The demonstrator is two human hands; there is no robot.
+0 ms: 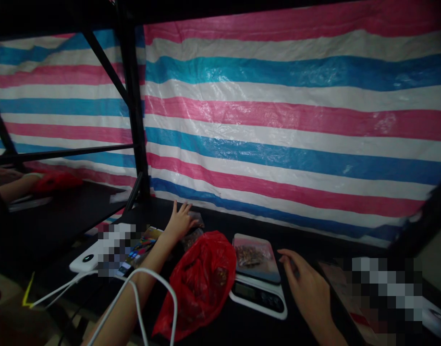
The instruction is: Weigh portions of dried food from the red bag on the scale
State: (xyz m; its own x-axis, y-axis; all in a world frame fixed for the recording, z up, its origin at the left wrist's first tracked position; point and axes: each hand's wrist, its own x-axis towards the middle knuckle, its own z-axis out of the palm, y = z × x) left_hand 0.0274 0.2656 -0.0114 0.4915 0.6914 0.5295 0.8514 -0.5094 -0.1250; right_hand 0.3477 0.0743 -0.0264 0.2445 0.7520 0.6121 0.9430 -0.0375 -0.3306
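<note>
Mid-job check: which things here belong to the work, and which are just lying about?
Work: left hand on small packet; right hand; red plastic bag; digital scale holding bagged brown pieces.
Lying about: white corded device; striped tarpaulin.

Colours on this bench are pretty loud lol. The big tarp [296,120] behind it has wide horizontal stripes of pink, white and blue, and the black steel shelf frame [134,96] cuts dark lines across it. Near the middle there's a bright red plastic bag [201,283], and another red bag [56,182] sits far left. The kitchen scale [258,283] is white with a black display, and its top looks pinkish with a teal edge. The tabletop [213,216] is black, the power bank [87,257] and cable [144,270] are white, and there's a small yellow mark [28,293] on the floor at left
</note>
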